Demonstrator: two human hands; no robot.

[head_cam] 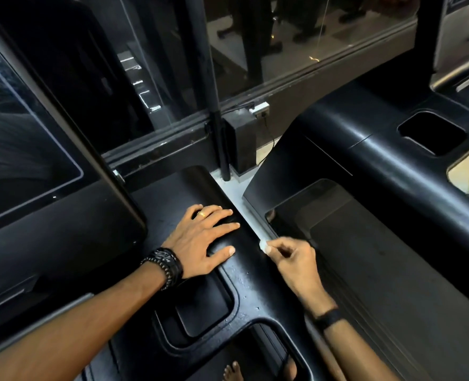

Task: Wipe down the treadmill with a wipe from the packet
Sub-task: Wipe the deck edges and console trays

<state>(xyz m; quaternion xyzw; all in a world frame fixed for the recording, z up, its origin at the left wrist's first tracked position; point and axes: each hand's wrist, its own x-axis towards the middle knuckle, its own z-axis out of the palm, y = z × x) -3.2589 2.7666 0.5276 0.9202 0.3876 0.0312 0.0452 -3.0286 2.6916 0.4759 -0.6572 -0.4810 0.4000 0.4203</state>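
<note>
A dark screen [21, 149] is seen at the upper left of the frame. At centre, the left hand [200, 240] is laid flat, fingers straight and spread, on the black treadmill [244, 273] console arm. Just right of it, a small white wipe [262, 245] is pinched between the curled fingers of the right hand [293, 259], at the arm's right edge.

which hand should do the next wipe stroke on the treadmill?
Right. The right hand already pinches the small white wipe at the console edge. The left hand lies flat on the console, fingers spread, holding nothing, so it looks better suited to bracing.
</note>
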